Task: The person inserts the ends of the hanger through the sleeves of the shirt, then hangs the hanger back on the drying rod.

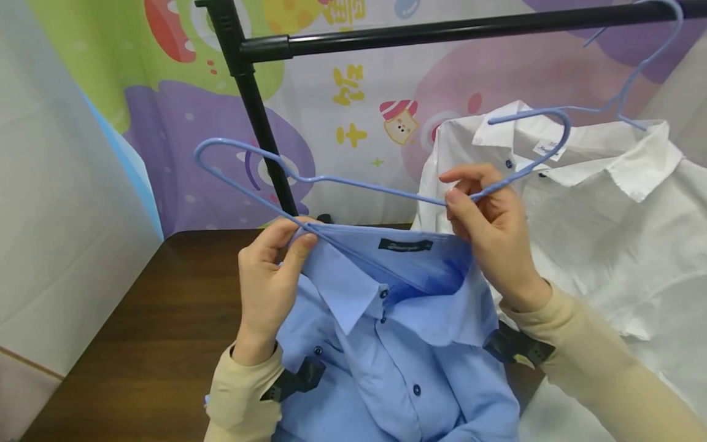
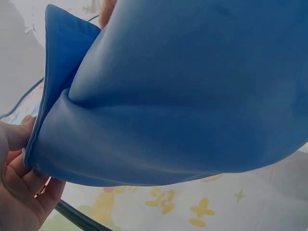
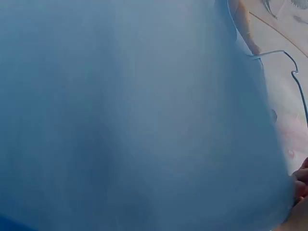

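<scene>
A light blue button-up shirt (image 1: 353,356) hangs below both hands in the head view, its collar (image 1: 342,276) spread and a dark label (image 1: 405,245) showing inside the neck. My left hand (image 1: 267,279) pinches the collar's left edge between thumb and fingers, right where the lower bar of a blue wire hanger (image 1: 364,184) crosses it. My right hand (image 1: 494,230) grips the hanger just below its hook (image 1: 558,132). The hanger's left shoulder sticks out above the collar, while the lower bar runs down inside the neck opening. Blue cloth fills most of both wrist views.
A black rail (image 1: 420,38) with an upright post (image 1: 259,123) stands behind. At right, a white shirt (image 1: 580,227) hangs from another blue hanger (image 1: 635,67). Under the work lies a dark wooden tabletop (image 1: 149,319), backed by a printed curtain (image 1: 364,123).
</scene>
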`<state>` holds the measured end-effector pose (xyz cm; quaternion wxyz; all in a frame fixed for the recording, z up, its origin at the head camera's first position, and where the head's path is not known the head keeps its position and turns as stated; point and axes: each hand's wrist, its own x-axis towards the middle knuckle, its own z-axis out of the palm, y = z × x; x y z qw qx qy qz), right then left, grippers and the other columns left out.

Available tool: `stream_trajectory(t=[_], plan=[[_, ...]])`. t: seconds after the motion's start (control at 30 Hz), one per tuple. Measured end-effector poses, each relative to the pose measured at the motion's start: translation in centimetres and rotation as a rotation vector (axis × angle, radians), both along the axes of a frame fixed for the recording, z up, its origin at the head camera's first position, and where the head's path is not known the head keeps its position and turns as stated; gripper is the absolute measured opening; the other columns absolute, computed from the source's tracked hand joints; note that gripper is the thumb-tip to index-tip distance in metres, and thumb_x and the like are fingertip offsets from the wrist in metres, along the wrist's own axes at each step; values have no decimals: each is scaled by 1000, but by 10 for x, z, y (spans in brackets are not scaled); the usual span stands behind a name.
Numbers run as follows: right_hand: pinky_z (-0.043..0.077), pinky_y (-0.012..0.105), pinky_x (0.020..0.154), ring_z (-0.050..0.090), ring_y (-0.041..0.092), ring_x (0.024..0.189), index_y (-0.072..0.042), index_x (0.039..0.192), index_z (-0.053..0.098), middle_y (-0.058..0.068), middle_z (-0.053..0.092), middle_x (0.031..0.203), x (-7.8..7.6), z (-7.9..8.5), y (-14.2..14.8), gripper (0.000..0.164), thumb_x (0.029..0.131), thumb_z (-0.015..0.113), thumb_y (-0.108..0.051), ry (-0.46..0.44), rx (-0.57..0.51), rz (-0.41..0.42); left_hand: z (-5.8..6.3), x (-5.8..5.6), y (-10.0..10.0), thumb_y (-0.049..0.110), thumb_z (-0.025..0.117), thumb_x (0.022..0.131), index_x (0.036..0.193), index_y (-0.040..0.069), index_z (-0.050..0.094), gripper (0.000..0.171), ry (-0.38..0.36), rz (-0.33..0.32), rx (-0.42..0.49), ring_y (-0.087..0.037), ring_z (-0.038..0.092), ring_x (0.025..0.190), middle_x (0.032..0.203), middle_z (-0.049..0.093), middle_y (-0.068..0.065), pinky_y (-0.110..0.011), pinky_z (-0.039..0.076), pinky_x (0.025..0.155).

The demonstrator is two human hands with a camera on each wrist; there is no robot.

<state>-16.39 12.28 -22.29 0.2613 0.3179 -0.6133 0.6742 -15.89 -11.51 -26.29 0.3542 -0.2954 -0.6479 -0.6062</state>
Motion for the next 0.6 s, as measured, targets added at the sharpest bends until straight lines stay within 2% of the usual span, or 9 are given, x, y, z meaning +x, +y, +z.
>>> stream_trajectory(t=[0.2, 0.3, 0.4, 0.5, 0.6], plan=[[42, 19, 56, 49, 11, 58, -6, 95, 59, 1, 52, 68, 1, -2, 4, 19, 87, 48, 7, -17, 3, -35, 2, 1, -2, -1, 60, 84, 87, -12, 60, 12, -31, -33, 85, -10, 61, 81, 89, 67, 6, -20, 46, 72], [46, 20, 63, 54, 11, 64, -5, 95, 58, 1, 55, 72, 1, -4, 7, 19, 86, 47, 8, -39, -4, -15, 2, 1, -3, -1, 59, 85, 87, -14, 59, 14, -61, -23, 123, -8, 60, 76, 87, 68, 6, -18, 46, 67], [46, 19, 68, 56, 11, 71, -6, 95, 58, 0, 58, 76, 1, -8, 11, 21, 86, 46, 10, -43, 9, -16, 2, 1, -5, -1, 59, 85, 86, -5, 63, 6, -80, 5, 156, -5, 58, 67, 82, 68, 7, -16, 44, 59], [43, 19, 71, 58, 11, 76, -5, 96, 58, 1, 61, 79, 1, -11, 15, 22, 86, 45, 11, -37, 24, -12, 3, 0, -7, 1, 59, 85, 87, 5, 65, 7, -82, 17, 195, -5, 56, 62, 80, 68, 6, -16, 42, 55], [44, 18, 74, 60, 12, 79, -4, 97, 57, 2, 63, 81, 2, -14, 20, 22, 86, 45, 11, -48, 31, 4, 3, 0, -8, 2, 59, 86, 88, 4, 66, 8, -79, 12, 230, -6, 56, 63, 81, 68, 3, -16, 43, 55]])
